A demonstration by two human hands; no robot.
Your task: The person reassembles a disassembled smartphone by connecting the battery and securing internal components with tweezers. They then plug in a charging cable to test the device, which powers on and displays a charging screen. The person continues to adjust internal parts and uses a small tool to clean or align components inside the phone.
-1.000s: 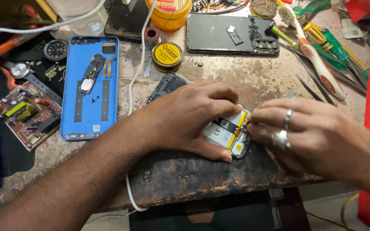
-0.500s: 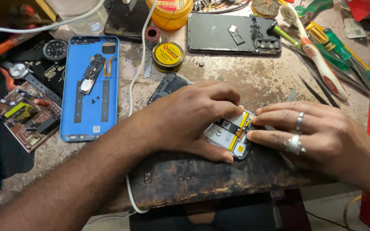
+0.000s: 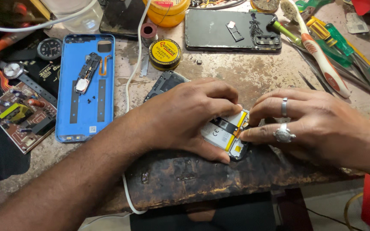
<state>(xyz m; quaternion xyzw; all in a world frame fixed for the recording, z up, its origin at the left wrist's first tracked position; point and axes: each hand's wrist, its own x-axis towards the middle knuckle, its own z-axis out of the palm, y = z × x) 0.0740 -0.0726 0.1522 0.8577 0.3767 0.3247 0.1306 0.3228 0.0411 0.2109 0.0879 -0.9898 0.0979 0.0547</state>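
Since earlier my right hand (image 3: 317, 128) slides nearer the left hand (image 3: 185, 115) | both pinch the opened phone (image 3: 225, 132) | back cover (image 3: 86, 85) already off, lying beyond left hand | battery yet inside.

A round yellow-and-black tin (image 3: 165, 54) stands mid-bench, beside the blue cover (image 3: 85, 87). A dark screen (image 3: 232, 30) lies face-up behind. Between both hands, a white battery label (image 3: 222, 130) carries yellow stripes.

Both hands (image 3: 253, 122) on opened phone (image 3: 225, 132)
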